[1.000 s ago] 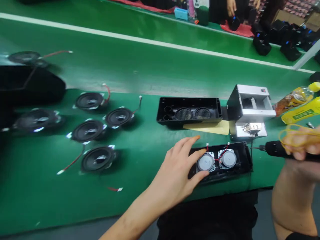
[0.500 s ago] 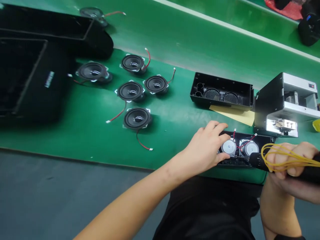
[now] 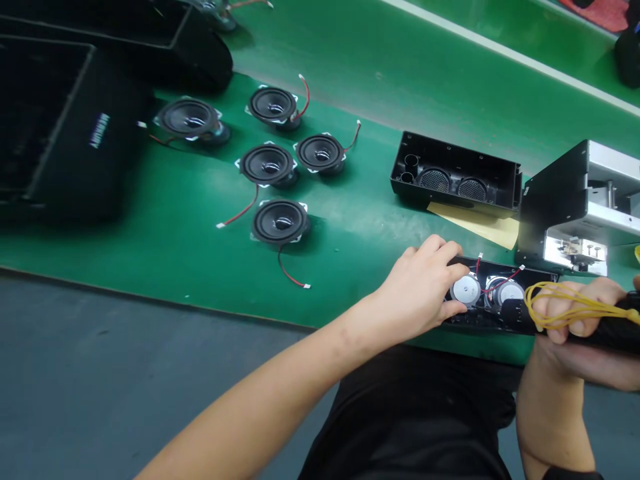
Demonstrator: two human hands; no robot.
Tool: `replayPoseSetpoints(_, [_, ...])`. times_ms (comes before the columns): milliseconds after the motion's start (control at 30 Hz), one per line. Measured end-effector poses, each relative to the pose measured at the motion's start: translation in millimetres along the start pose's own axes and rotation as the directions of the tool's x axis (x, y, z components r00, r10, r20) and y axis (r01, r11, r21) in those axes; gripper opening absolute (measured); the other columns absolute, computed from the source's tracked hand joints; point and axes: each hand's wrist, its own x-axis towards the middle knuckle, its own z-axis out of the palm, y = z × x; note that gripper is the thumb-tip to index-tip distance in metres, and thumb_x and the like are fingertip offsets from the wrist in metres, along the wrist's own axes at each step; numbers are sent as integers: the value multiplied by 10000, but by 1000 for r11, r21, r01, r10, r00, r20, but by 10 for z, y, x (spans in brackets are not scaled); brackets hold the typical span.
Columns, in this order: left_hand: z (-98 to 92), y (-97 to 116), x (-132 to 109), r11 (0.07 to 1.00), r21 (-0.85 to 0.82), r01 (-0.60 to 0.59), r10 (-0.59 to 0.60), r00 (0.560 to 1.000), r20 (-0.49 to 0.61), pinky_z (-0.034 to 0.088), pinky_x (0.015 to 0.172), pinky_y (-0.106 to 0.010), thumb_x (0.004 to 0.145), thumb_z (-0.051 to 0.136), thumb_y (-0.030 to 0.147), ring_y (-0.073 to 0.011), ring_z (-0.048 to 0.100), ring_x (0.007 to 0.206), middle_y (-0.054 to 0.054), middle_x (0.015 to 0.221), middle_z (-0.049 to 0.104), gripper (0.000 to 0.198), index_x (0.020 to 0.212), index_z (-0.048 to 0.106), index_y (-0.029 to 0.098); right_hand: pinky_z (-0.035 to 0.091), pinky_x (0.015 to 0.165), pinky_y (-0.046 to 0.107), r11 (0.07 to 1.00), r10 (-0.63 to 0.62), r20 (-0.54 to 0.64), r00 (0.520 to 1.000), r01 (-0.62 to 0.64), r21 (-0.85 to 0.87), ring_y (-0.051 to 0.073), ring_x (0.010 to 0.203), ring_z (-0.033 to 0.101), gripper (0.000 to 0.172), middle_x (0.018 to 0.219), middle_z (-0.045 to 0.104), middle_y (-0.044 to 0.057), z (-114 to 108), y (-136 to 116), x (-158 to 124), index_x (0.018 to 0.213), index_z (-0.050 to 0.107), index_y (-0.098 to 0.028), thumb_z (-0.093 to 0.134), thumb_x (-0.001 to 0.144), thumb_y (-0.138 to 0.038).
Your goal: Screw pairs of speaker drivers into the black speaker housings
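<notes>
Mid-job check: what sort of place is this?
Probably a speaker assembly workshop: loose speaker drivers with wire leads lie on a green work surface, and the right hand holds a black power screwdriver at a black housing with two round-backed drivers in it.

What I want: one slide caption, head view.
Left hand at the case, two speakers inside; right hand grips black tool.
</notes>
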Motion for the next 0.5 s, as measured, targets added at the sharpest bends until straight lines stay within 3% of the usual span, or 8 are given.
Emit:
replayPoseSetpoints(67, [-2,1,0,1000,-1,4,-4,1000,9,595,983,-487,907,857,420,-325,533,1316,-104,1420,601,465,1294,714,206,494,415,300,998,-53,-11,999,53,35,123,394,421,477,654,595,-87,26,17,10,1209,748,-288,868,747,-267])
replayPoseSetpoints(233, [12,-8,0,1000,4,-11,11,1000,-12,598,978,-475,913,849,431,-322,537,1308,-117,1416,602,462,1294,717,206,411,348,282,998,-68,-26,997,67,-4,125,373,377,366,601,527,-75,81,57,1,1217,762,-311,800,871,-427])
replayPoseSetpoints(333, [18,-15,-5,1000,14,-18,18,1000,-11,600,958,-460,915,846,436,-322,535,1306,-118,1409,602,463,1299,719,211,437,363,311,998,-66,17,998,67,-17,156,369,399,333,579,515,-67,68,88,-68,1260,739,-331,685,951,-444])
replayPoseSetpoints(400, [17,-14,-7,999,24,-23,23,1000,-2,597,950,-455,918,843,441,-319,535,1306,-112,1414,599,460,1299,720,213,443,367,322,996,-53,48,997,56,-64,167,345,378,344,533,476,-90,42,101,-131,1219,720,-394,768,879,-403])
replayPoseSetpoints(500, [12,0,-5,999,47,-26,25,1000,16,587,947,-463,932,825,452,-324,535,1304,-108,1425,600,464,1313,715,211,477,387,356,989,54,50,997,-46,-143,175,325,371,260,483,416,-101,-31,73,-181,927,692,-382,870,766,-481])
